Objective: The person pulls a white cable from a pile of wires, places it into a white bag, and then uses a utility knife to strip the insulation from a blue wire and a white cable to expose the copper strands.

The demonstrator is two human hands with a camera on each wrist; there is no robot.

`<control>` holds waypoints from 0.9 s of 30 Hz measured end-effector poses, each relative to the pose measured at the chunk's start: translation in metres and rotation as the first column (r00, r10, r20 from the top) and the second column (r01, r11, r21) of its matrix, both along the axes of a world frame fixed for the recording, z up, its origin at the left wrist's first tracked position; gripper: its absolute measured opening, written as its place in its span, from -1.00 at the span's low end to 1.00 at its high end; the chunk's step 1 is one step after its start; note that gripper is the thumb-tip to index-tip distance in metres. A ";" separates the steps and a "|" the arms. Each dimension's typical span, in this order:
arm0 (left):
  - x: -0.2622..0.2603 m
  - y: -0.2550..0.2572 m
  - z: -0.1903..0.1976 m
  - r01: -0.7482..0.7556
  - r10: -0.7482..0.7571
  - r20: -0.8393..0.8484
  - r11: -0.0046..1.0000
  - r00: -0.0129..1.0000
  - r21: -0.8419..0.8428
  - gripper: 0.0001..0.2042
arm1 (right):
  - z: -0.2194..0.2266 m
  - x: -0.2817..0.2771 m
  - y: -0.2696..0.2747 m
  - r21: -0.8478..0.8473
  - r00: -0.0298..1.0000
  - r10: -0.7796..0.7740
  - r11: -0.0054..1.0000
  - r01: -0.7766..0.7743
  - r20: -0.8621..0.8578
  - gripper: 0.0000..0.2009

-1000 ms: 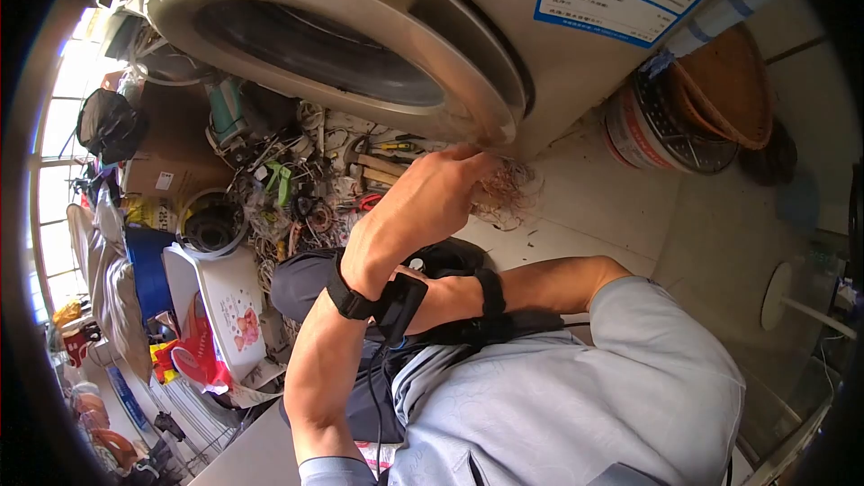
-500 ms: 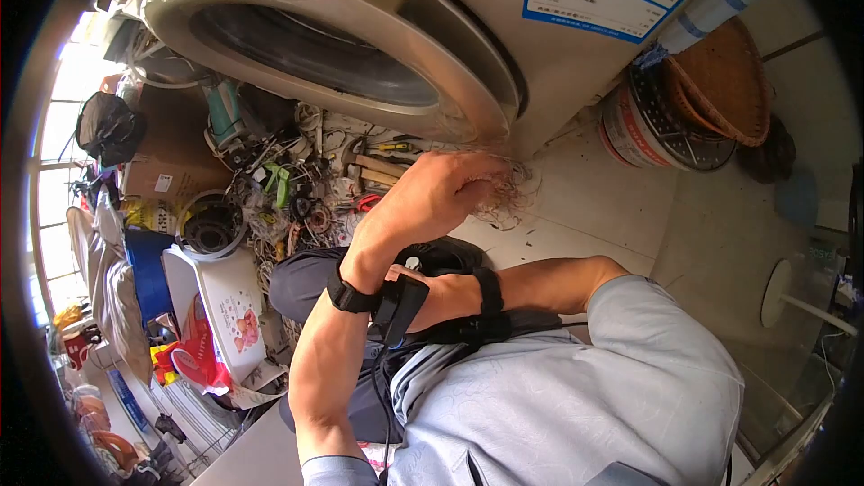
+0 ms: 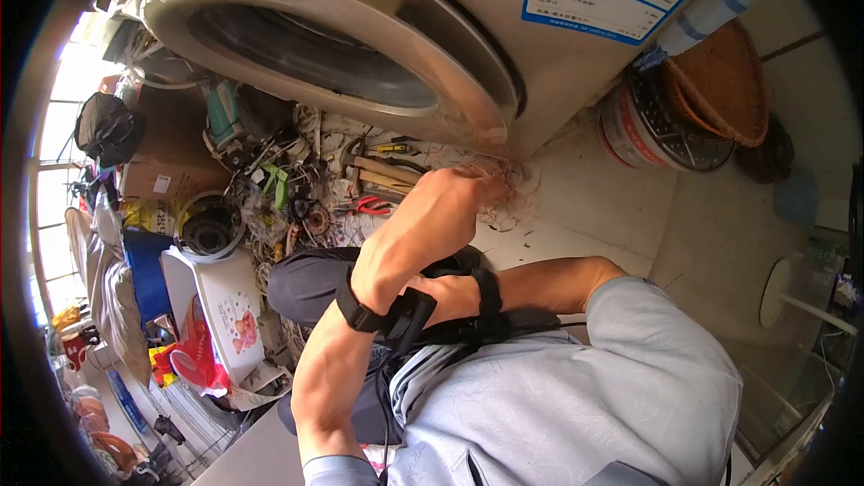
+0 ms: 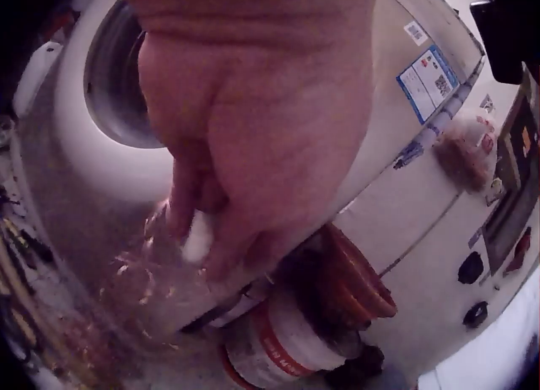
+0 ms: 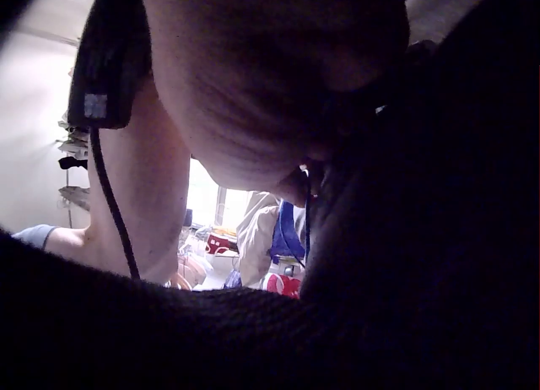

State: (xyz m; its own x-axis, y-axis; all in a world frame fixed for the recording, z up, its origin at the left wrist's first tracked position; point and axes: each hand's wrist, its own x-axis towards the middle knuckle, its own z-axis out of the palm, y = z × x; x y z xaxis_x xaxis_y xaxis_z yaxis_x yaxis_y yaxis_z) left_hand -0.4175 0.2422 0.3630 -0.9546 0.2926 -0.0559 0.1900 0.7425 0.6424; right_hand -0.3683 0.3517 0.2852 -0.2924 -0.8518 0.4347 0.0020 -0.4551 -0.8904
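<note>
My left hand (image 3: 436,211) reaches down to the floor just below the washing machine door, fingers curled at a loose tangle of thin copper-coloured wire (image 3: 517,187). In the left wrist view, strands (image 4: 143,272) spread out from the fingertips, and a small bright white patch shows between the fingers. My right hand (image 3: 447,295) stays low by the lap, mostly covered by the left forearm. Its fingers are hidden, and the right wrist view (image 5: 278,94) is very dark there.
The washing machine's round door (image 3: 360,54) overhangs the work. Tools, including red-handled pliers (image 3: 371,206) and a hammer (image 3: 382,175), lie left among scrap parts. A printed bucket (image 3: 625,130) with a woven basket (image 3: 720,81) stands right. A white bin (image 3: 229,306) is at the left.
The left hand shifts right over the wire, then draws back slightly toward the body; the strands move and blur. The right arm stays about where it was.
</note>
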 end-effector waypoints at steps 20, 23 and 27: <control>0.013 -0.008 0.018 -0.199 0.100 0.175 0.606 0.979 0.770 -0.36 | -0.017 0.013 -0.034 -0.021 0.984 -0.077 0.997 0.074 -0.158 -0.82; 0.008 -0.015 0.015 -0.404 0.291 0.345 0.856 0.892 0.322 -0.58 | -0.004 0.010 -0.032 -0.132 0.964 -0.204 0.974 0.183 -0.171 -0.82; 0.014 -0.023 0.003 -0.422 0.267 0.358 0.767 0.895 0.483 -0.68 | -0.017 0.013 -0.040 0.018 0.975 -0.077 0.996 0.082 -0.207 -0.83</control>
